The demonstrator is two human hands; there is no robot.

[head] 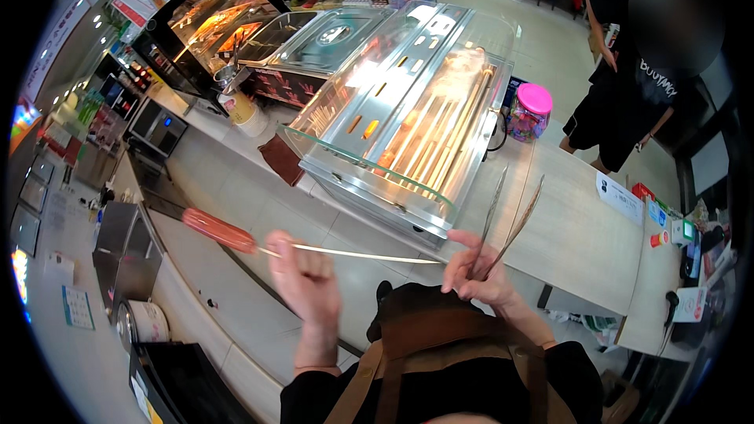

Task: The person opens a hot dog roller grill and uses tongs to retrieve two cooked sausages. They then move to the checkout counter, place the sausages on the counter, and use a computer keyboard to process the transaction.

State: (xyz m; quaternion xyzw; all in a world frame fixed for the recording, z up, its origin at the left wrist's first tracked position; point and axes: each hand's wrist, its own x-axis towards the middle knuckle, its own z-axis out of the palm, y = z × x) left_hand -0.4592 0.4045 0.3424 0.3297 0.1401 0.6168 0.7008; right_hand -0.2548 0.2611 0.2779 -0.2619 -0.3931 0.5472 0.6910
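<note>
My left hand [303, 276] is closed around a thin wooden skewer [365, 256], which carries a reddish sausage [218, 230] at its left end. The skewer's bare end points toward my right hand [480, 271]; whether it touches the fingers I cannot tell. In that right hand are metal tongs [500, 223], their two arms pointing up and apart. Beyond both hands stands a hot-dog roller grill [377, 129] under a clear cover, lit inside, with a few sausages lying on its rollers.
A pink-lidded jar [530, 111] stands right of the grill on the counter [577, 223]. Behind the grill are steel food pans [330, 38] and a lit food display case [218, 17]. Paper cups [244, 114] and a brown cloth [281, 160] are at its left. A person [624, 82] stands across the counter.
</note>
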